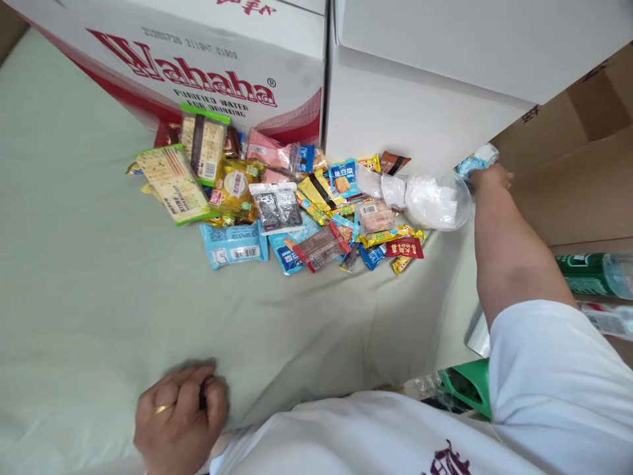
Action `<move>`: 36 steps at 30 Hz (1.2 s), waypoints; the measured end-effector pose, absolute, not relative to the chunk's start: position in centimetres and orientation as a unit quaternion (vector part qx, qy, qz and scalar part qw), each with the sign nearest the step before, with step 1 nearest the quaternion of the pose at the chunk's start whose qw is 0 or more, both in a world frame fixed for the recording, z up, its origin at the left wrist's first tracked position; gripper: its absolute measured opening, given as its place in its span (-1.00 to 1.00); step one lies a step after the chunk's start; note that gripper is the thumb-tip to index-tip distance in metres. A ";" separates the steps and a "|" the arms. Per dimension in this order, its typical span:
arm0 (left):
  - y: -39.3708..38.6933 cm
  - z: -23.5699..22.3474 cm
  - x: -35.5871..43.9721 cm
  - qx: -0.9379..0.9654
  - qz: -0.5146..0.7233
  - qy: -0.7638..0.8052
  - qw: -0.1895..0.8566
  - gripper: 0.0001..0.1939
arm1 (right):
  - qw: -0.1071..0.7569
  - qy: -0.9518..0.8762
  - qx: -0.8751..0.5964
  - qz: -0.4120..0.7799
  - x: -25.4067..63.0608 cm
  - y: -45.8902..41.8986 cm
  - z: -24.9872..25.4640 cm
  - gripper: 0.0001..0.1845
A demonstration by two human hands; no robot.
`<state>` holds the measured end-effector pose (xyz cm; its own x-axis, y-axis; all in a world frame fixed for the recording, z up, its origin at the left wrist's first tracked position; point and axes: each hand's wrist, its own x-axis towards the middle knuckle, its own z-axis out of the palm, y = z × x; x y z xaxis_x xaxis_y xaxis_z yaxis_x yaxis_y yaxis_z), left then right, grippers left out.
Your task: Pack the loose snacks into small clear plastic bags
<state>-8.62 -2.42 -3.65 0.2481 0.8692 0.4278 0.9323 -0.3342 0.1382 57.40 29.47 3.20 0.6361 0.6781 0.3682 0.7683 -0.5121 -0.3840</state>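
My left hand (180,419) rests on the pale green cloth (89,277) near the front edge, fingers curled in, a ring on one finger, nothing seen in it. My right hand (489,177) reaches far right and is closed on a small blue-and-white snack packet (477,159) beside a brown carton. Just left of that hand a clear plastic bag (432,201) lies on the cloth. A pile of several wrapped snacks (297,204) spreads across the middle, including a green cracker pack (173,183) and a light blue packet (233,244).
A white and red Wahaha carton (208,66) and a plain white box (420,86) stand behind the pile. A brown cardboard box (578,165) is at right, with a green-labelled bottle (593,274) below it. A green plastic object (469,386) sits by my body.
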 end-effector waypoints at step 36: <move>1.2 0.3 2.2 -0.525 -0.388 -0.446 -0.612 -0.70 | 0.422 -0.236 -0.526 0.700 19.8 -0.1 4.4 -0.65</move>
<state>2.18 1.16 0.35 0.3003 0.9437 -0.1387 -0.0067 0.1475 0.9890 19.79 -0.14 4.43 -0.0916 0.8389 -0.5366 -0.3419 -0.5326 -0.7743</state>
